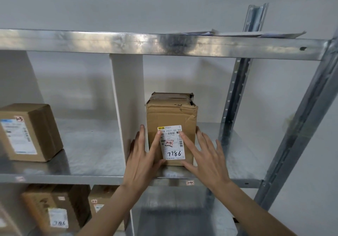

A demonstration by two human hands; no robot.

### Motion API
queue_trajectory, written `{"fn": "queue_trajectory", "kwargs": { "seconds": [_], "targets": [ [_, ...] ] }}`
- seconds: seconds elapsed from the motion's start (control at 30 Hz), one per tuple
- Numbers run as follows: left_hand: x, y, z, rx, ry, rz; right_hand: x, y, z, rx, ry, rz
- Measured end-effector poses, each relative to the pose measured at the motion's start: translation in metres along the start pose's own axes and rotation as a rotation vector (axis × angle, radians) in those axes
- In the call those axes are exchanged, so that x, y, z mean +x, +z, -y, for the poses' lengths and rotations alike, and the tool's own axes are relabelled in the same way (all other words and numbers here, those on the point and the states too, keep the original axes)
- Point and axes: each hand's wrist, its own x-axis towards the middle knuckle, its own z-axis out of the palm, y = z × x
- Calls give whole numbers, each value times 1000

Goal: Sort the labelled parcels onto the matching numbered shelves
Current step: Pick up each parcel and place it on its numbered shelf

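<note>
My left hand point(141, 159) and right hand point(204, 158) — fingers spread flat — press the front of the parcel point(172, 126), just right of the white divider point(128, 96).

Both bare forearms enter from 6 o'clock edge, converging toward frame centre. Left hand point(141, 159): back of hand to camera, fingers straight and spread, pointing to 12 o'clock, thumb angled toward 1 o'clock. Right hand point(205, 158): back up, fingers straight and fanned toward 11 o'clock, thumb reaching to 9 o'clock, wrist angled toward 5 o'clock. Hands near each other, apart, neither curled
</note>
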Motion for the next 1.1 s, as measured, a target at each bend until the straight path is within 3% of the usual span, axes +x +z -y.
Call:
{"fn": "queue_trajectory", "kwargs": {
  "seconds": [0.3, 0.53, 0.73, 1.1],
  "targets": [
    [-17, -56, -23, -47, 126, -90, -21, -70, 10, 12, 22, -100],
    [-47, -157, -5, 115, 175, -155, -20, -150, 73, 6, -57, -212],
    [-108, -287, 87, 208, 58, -230, -3, -196, 224, 111, -163, -231],
    [-320, -527, 323, 564, -302, -293, 22, -212, 602, 539, -519, -203]
  ]
}}
